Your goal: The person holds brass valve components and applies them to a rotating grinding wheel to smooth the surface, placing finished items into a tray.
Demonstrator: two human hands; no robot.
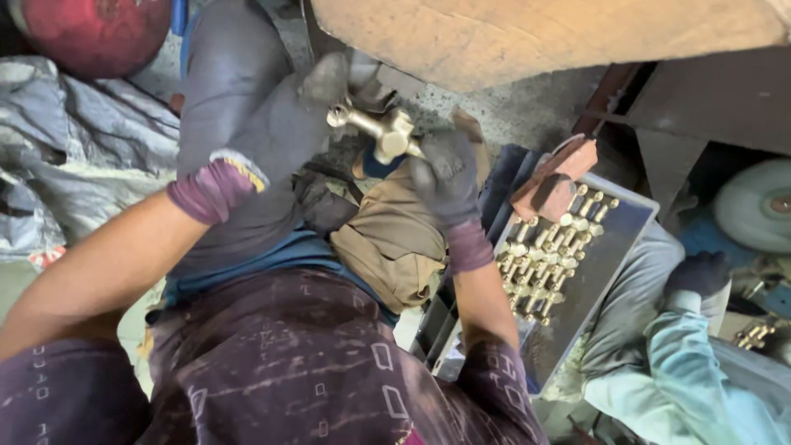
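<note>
Both my hands wear dirty grey gloves with purple cuffs. My left hand [297, 124] and my right hand [445, 177] together hold a brass tap body [381, 128] up in front of me, above my lap. The left glove grips its left end, the right glove closes on its right side from below. A tan cloth [395, 239] lies over my lap beneath the part.
A blue tray [601, 247] at my right holds several brass fittings in rows, with a reddish brick [556, 177] at its far end. Another person's gloved hand [699, 272] and light sleeve are at lower right. A polishing wheel [754, 206] sits far right; grey sacks lie left.
</note>
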